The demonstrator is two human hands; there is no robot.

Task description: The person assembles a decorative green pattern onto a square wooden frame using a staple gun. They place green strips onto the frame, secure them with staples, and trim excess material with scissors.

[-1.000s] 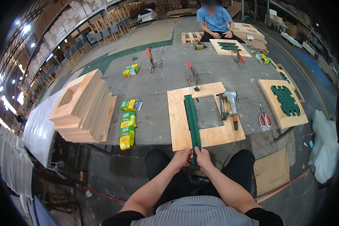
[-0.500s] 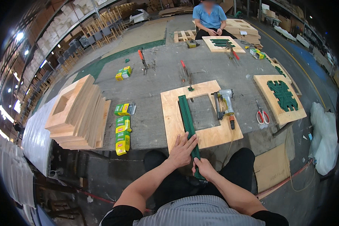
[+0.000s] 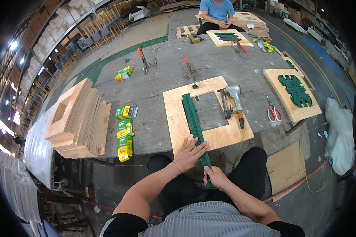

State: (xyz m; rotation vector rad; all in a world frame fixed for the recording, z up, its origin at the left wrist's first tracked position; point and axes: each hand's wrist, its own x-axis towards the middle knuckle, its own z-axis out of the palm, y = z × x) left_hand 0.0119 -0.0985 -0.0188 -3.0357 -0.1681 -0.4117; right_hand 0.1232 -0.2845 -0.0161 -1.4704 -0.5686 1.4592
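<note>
A wooden frame (image 3: 175, 118) lies on the near edge of the worktop (image 3: 154, 91); clock directions are from its middle. A long green strip (image 3: 192, 118) lies across its left side, from between ten and eleven o'clock down to six, its near end jutting past the worktop over the person's lap. At seven o'clock the left hand (image 3: 190, 155) is flat with fingers spread, its fingertips on the strip. At six o'clock the right hand (image 3: 216, 177) grips the strip close to its near end, thumb on top.

A nail gun (image 3: 234, 94) rests on the frame at two o'clock. A clamp (image 3: 191, 71) with a red handle stands between eleven and twelve. Scissors (image 3: 273, 112) lie at three, just beside a wooden board (image 3: 279, 93) bearing green pieces (image 3: 294, 91). Near nine are green-and-yellow boxes (image 3: 125, 128) and, farther out, a stack of frames (image 3: 77, 122).
</note>
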